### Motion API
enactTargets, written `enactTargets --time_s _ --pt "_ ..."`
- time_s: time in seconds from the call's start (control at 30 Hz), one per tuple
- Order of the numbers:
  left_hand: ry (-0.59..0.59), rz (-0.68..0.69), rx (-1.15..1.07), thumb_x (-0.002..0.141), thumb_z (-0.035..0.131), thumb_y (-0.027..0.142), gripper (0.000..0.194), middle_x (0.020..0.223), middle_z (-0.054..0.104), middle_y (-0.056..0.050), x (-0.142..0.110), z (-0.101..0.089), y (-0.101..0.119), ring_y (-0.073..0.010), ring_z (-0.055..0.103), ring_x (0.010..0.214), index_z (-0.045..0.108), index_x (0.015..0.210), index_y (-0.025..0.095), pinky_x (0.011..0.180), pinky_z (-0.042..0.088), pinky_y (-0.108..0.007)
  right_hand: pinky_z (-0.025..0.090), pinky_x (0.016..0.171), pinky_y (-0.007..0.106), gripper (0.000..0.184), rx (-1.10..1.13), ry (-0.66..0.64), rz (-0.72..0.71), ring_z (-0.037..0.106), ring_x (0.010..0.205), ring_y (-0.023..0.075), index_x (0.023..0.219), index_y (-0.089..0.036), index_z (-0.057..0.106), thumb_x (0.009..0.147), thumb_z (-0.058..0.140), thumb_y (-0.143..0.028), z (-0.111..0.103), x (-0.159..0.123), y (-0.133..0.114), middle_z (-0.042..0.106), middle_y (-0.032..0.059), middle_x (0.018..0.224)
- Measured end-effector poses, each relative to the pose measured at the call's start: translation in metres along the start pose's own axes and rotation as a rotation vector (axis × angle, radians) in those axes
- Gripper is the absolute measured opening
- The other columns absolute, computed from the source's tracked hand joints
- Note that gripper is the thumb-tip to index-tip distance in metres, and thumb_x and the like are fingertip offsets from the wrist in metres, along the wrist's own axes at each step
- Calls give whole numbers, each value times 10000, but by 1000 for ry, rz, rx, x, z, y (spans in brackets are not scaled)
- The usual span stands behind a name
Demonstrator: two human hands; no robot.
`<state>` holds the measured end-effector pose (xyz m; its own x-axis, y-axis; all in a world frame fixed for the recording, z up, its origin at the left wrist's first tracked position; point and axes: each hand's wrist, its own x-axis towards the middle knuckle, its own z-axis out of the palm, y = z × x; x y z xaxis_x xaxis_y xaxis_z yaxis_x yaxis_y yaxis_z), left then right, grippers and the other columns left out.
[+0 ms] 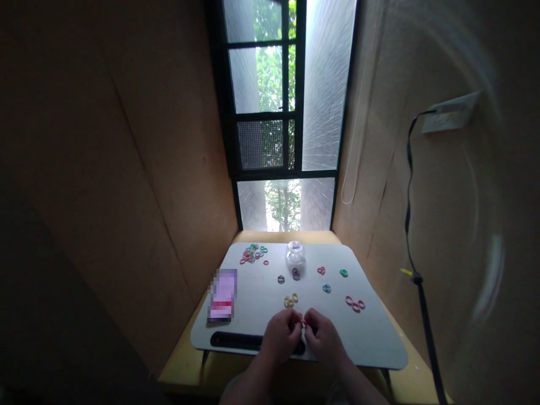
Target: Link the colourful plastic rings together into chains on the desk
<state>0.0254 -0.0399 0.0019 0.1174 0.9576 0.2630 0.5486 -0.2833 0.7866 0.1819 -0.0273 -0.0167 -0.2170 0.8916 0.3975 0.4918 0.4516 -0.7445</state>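
At the left of the bench (pixel 253 292) lies a phone-shaped thing (pixel 223 295), its face blurred; beyond it sits a mixed heap of coloured rings (pixel 252 254); nearer the person, a dark slot (pixel 236 341) runs along the near edge. The left hand (pixel 282 333) has its fingertips pinched together on a small reddish ring (pixel 302 322), above the near part of the bench; just beyond are yellow rings (pixel 290 300), and farther off a clear jar (pixel 296 256) with purple rings (pixel 296 274) just in front. The right hand (pixel 323 336) pinches at the same reddish ring, its fingertips close to the left hand's; beyond it lie blue rings (pixel 326 288), green rings (pixel 343 273) and, at the right, pink rings (pixel 355 304).
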Motion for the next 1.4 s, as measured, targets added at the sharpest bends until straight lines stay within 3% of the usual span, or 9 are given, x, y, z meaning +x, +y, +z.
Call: enactTargets --time_s 1.4 --pt "-25 34 69 836 536 218 90 768 648 -24 -4 -2 3 -160 565 712 616 801 195 659 382 -257 357 575 241 118 -155 -25 18 513 603 141 712 -206 519 821 488 -239 2 -2 -3 582 -7 656"
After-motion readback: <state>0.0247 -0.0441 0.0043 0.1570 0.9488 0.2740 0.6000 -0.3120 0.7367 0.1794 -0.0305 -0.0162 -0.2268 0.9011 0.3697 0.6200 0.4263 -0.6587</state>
